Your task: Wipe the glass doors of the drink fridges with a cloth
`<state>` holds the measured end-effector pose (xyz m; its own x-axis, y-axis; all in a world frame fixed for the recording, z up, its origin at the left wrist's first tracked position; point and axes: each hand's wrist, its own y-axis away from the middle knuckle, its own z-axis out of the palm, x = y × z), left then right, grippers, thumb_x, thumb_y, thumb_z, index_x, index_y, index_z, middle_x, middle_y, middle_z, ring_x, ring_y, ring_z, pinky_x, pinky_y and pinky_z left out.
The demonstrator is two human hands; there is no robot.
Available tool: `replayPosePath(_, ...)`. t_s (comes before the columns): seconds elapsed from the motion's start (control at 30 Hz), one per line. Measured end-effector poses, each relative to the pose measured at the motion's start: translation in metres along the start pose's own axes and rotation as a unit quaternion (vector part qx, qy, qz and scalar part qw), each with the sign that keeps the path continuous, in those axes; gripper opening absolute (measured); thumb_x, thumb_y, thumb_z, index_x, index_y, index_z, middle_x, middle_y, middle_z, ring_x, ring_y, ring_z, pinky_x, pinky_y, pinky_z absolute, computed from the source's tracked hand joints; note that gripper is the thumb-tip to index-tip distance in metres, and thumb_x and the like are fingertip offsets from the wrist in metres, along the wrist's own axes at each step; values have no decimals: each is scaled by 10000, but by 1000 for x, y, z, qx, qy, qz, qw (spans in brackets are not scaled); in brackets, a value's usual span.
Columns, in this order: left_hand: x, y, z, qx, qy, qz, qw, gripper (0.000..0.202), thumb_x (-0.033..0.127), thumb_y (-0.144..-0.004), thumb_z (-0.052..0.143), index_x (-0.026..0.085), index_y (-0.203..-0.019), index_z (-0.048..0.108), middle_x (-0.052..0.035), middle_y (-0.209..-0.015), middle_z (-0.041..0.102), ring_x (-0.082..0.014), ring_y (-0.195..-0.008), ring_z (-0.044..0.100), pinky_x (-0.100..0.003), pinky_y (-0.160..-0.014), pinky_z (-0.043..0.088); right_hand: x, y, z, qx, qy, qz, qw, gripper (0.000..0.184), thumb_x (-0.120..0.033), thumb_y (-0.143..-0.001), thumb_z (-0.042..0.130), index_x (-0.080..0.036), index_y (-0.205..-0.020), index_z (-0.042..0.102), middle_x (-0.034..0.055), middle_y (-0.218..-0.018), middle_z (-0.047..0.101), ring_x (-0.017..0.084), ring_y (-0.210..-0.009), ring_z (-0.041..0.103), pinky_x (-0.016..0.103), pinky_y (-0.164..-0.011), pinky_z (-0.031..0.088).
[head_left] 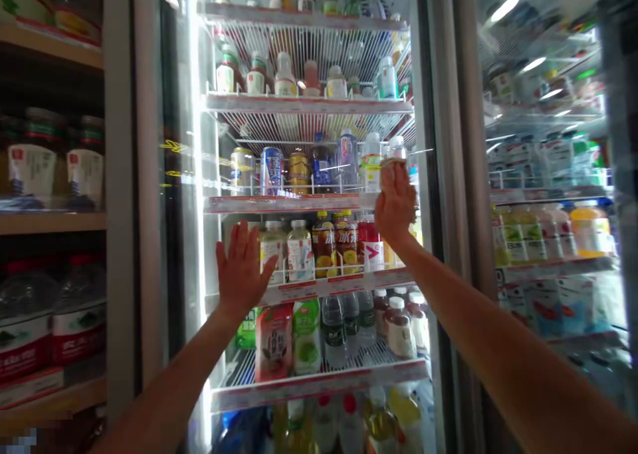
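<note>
I face an open drinks fridge with lit wire shelves (304, 205). My left hand (242, 268) is raised with fingers spread, palm toward the third shelf, just left of a pale bottle (272, 248); it holds nothing. My right hand (395, 201) reaches up at the right end of the can shelf, its fingers around a clear bottle (397, 149) standing there. Cans (270, 170) and bottles fill that shelf to the left of the hand. Below stand yellow and red labelled bottles (345, 240).
The open glass door (174, 175) stands at the left, with wooden shelves of jars (50, 161) beyond it. A second closed fridge door (548, 175) with drinks is at the right. Lower shelves hold cartons (274, 341) and water bottles.
</note>
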<state>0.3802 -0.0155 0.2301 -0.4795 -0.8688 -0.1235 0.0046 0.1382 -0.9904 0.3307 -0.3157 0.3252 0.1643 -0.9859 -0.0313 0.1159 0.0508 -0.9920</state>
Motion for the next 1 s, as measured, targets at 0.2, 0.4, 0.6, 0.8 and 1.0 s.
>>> replayPosePath(0.2,-3,1,-2,-8,5,-15,1000,640,490,-905,335,146,-1436,244,-166,-1497,261,-276,-1405,189,-516,-1127,130,-71,48,8,-183,-26,-317,930,603,-163,-855,411,-297,-1430,286,-21,-1480,361,187,-1406,223,442,-1152,216)
replayPosePath(0.4,-28,10,-15,-38,3,-44,998,654,503,-905,287,128,-1438,228,-166,-1506,237,-268,-1407,183,-486,-1123,184,-58,5,7,-109,22,-108,988,556,-154,-867,357,-241,-1415,328,33,-1500,322,233,-1405,224,514,-1129,206)
replayPosePath(0.6,-25,12,-17,-54,-4,-46,997,639,481,-911,280,123,-1438,223,-161,-1515,212,-265,-1415,151,-496,-1128,161,-105,21,22,-152,-25,-226,962,556,-147,-851,384,-232,-1400,362,11,-1502,323,209,-1415,188,450,-1146,208)
replayPosePath(0.8,-54,20,-36,-47,-40,-99,993,628,480,-905,288,112,-1414,287,-193,-1479,287,-293,-1387,240,-538,-1093,216,-122,20,30,-166,-41,-268,948,519,-140,-858,402,-212,-1372,400,38,-1489,347,219,-1403,223,488,-1143,208)
replayPosePath(1.0,-81,34,-50,-89,-67,-57,992,588,457,-910,259,117,-1381,350,-183,-1458,336,-287,-1362,301,-542,-1077,249,-153,7,46,-123,-78,-173,974,598,-126,-842,416,-235,-1421,317,41,-1494,330,246,-1412,198,505,-1134,231)
